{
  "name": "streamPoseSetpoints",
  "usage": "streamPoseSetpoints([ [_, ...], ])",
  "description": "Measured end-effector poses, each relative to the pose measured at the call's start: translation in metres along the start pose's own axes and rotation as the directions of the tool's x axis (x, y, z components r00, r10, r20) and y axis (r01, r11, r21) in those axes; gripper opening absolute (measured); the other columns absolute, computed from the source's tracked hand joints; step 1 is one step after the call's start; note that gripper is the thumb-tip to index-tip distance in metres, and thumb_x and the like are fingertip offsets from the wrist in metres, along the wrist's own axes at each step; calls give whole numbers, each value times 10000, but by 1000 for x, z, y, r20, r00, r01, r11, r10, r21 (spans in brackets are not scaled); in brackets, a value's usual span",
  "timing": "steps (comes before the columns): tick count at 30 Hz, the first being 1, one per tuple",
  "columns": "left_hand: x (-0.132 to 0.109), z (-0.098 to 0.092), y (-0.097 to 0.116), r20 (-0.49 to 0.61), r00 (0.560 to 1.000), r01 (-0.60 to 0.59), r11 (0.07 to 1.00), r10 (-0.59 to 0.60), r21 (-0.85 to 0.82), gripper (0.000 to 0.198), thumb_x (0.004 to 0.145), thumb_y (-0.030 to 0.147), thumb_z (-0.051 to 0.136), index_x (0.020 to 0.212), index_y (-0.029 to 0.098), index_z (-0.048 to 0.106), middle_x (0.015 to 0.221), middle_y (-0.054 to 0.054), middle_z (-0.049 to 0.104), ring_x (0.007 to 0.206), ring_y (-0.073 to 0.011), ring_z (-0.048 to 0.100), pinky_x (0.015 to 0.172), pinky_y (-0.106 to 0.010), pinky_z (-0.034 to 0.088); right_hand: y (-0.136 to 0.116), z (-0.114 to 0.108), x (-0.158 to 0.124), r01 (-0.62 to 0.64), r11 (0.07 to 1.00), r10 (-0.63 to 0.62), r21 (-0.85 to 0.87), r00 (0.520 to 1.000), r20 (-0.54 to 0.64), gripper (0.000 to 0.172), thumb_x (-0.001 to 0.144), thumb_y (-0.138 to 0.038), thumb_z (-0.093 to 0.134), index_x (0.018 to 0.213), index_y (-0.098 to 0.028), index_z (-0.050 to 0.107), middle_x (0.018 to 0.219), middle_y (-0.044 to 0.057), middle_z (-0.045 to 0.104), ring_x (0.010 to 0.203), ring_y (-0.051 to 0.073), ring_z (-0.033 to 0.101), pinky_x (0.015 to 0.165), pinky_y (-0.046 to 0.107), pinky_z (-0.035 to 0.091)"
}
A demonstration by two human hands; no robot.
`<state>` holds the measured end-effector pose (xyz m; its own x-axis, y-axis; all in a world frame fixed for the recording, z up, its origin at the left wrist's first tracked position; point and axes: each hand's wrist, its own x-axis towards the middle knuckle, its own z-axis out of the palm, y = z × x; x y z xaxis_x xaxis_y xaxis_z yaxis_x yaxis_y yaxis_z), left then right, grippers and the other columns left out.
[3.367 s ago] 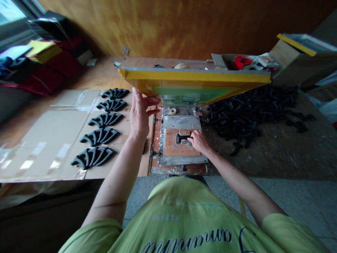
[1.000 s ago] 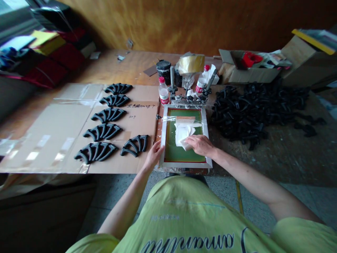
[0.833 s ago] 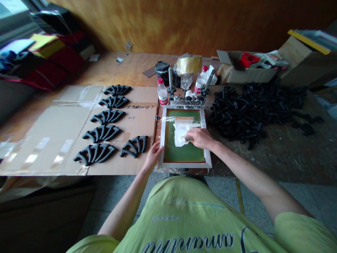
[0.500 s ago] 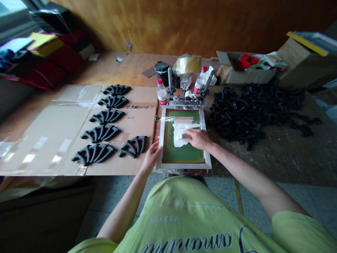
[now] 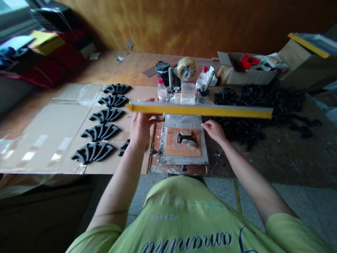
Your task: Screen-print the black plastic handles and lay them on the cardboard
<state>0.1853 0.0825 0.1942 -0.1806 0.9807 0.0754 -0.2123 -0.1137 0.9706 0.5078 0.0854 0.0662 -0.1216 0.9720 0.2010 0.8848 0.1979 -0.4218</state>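
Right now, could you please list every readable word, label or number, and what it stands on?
"amantha", upside down, after an unclear large initial: green shirt.
Smaller print on the shirt: too blurred.
Labels on the red-capped bottles: too small to read.
Faint marking on the cardboard: partly hidden, unreadable.

Heaped black parts (image 5: 244,130), a metal jig (image 5: 181,121) and a workbench (image 5: 276,163) mark a workshop.
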Motion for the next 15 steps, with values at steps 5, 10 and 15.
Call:
streamPoseSetpoints([
  [5,26,20,8,-16,1000,-10,1000,10,7,594,1013,512,171,1303,115,506,901,-31,667,890,-130,704,747,-261,529,-47,53,-36,42,991,-23,-125,988,152,185,900,-330,685,867,-156,631,969,104,652,970,223,594,842,304,453],
  [10,-54,12,-57,219,861,445,888,-460,115,707,781,719,602,1132,106,609,882,-120,725,738,-205,710,575,-264,559,-85,56,-43,-207,975,218,-86,966,141,134,990,-292,534,965,-167,576,893,89,654,853,209,603,748,285,443],
  [15,-120,-1,-112,242,662,719,692,-710,64,623,775,703,616,1064,151,623,1089,-152,719,977,-267,706,681,-321,580,-125,60,-67,137,987,-143,79,986,88,112,986,-250,519,954,-182,603,1013,92,637,1013,218,572,874,307,455],
])
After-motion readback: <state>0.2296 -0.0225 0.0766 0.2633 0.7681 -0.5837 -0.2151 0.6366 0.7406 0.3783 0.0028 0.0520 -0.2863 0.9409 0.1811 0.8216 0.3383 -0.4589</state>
